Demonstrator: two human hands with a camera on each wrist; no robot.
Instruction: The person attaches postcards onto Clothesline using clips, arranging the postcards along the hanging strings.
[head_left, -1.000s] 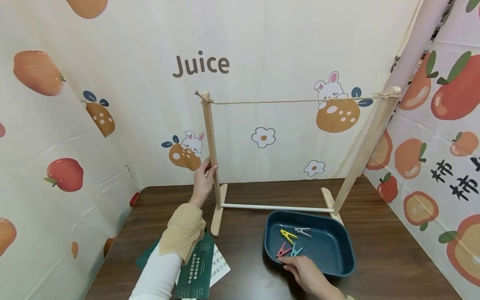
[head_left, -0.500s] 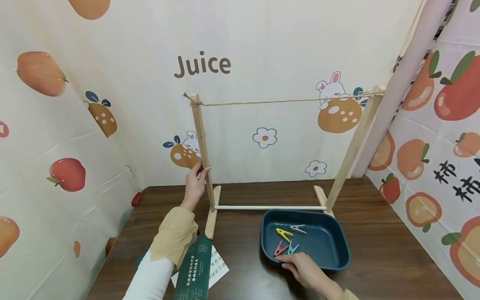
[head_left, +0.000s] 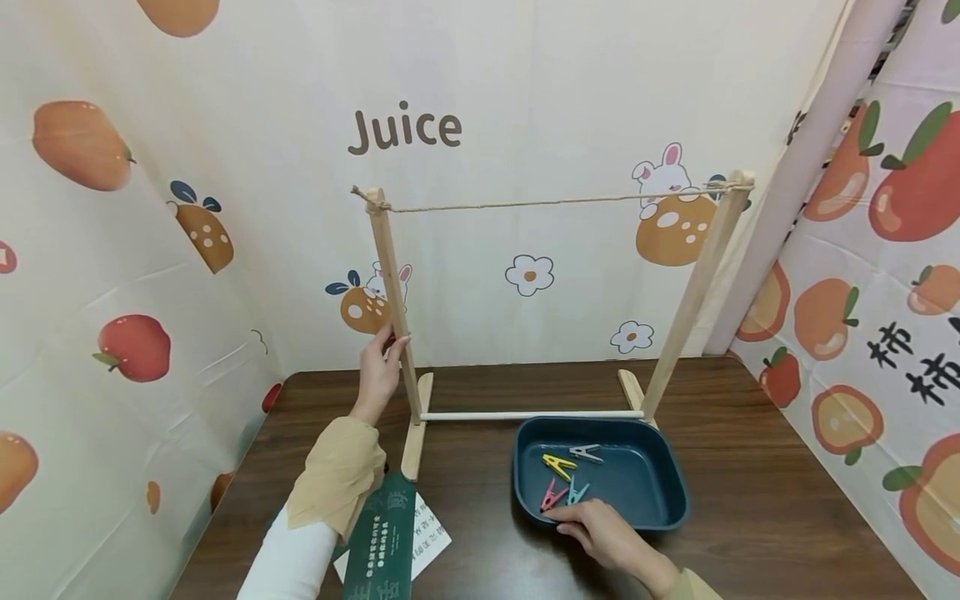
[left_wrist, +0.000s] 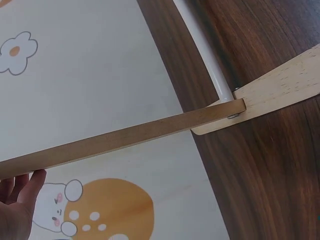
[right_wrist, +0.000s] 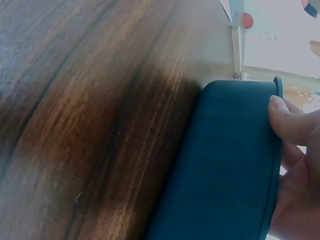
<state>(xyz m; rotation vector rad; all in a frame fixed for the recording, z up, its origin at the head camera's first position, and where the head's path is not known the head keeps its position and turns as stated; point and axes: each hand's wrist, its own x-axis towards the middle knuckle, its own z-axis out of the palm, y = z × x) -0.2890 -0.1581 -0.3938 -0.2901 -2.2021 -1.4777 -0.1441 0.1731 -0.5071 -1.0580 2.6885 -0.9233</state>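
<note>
A wooden rack [head_left: 390, 275] with a string [head_left: 525, 204] tied between its two posts stands at the back of the table. My left hand [head_left: 378, 375] grips the left post partway up; in the left wrist view the fingers [left_wrist: 32, 187] lie against the post [left_wrist: 120, 140]. With thumb and fingers my right hand [head_left: 600, 533] pinches the near rim of a dark blue tray [head_left: 645, 492]. The right wrist view has the thumb [right_wrist: 287, 120] outside the tray wall [right_wrist: 230, 150]. Inside the tray lie a yellow clothespin [head_left: 558, 464], a grey one, a pink one and a light blue one.
Dark green printed cards [head_left: 382, 542] and a white sheet with writing [head_left: 429, 537] lie under and beside my left forearm. A white rod [head_left: 525, 415] joins the rack's feet. Fruit-printed curtains [head_left: 525, 83] hang behind and at both sides of the brown table [head_left: 750, 500].
The rack has shifted left, together with my left hand on its post. The tray has also slid a little left with my right hand on its rim.
</note>
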